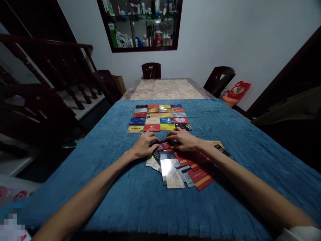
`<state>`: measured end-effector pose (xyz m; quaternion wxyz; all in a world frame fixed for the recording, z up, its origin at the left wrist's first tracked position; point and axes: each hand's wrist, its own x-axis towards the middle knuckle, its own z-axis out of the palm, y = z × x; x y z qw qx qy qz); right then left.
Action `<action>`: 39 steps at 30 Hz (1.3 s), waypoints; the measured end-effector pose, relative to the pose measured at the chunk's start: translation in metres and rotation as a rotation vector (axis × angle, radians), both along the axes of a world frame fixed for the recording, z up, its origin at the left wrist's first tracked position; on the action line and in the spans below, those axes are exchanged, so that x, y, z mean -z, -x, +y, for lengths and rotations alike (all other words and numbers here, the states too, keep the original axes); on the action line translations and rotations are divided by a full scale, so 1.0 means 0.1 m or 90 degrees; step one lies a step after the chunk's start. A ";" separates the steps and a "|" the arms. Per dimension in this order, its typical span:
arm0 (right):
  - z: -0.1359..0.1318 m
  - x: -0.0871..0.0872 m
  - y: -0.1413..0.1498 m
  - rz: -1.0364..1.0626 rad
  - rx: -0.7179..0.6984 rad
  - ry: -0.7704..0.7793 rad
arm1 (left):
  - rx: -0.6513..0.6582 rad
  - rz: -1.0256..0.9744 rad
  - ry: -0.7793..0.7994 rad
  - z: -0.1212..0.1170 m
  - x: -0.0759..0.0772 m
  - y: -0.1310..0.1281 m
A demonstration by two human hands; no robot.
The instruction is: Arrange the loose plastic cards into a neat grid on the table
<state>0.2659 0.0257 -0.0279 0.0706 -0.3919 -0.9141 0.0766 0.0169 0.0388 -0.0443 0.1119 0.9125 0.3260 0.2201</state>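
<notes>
Both hands meet over a loose pile of cards on the blue cloth. A dark red card (164, 146) lies between them. My left hand (145, 144) is closed at its left end, thumb low and fingers curled over the top. On the opposite end, my right hand (184, 139) is closed with thumb and fingers, partly hiding it. Below lie a shiny beige card (174, 174), a red card with a yellow stripe (200, 178), and several others, overlapping at angles. Just beyond my fingertips, several colourful cards stand in neat rows, with a yellow card (135, 129) at the near left corner.
The blue cloth (107, 187) covers the near part of the table; a patterned surface (163, 88) shows at its far end. Dark chairs (151, 70) surround it. At the right is a red bag (238, 90), at the left a wooden railing (50, 42).
</notes>
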 end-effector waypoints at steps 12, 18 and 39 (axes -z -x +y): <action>0.00 -0.07 -0.06 0.108 -0.076 -0.053 | 0.032 -0.088 0.041 -0.06 -0.04 0.03; -0.01 -0.01 -0.02 0.176 -0.037 -0.138 | 0.041 -0.129 0.015 -0.04 -0.01 0.04; 0.06 0.31 0.04 0.254 0.168 -0.078 | -0.057 -0.200 0.030 0.09 0.17 0.05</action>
